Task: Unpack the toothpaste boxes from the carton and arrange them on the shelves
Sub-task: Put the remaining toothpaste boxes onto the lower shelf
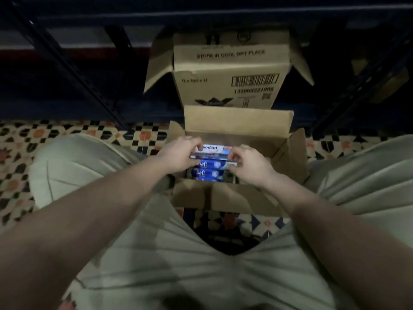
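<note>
An open brown carton sits on the floor between my knees, flaps spread. Inside lie several blue and white toothpaste boxes, stacked lengthwise. My left hand grips the left end of the top white toothpaste box, fingers curled over it. My right hand pinches the right end of the same top boxes. Both hands are at the carton's mouth. The lower boxes are partly hidden by my hands and the carton wall.
A second open carton with a barcode stands just behind the first, on the lowest level of a dark metal shelf rack. Patterned tiles cover the floor. My knees in light trousers flank the carton.
</note>
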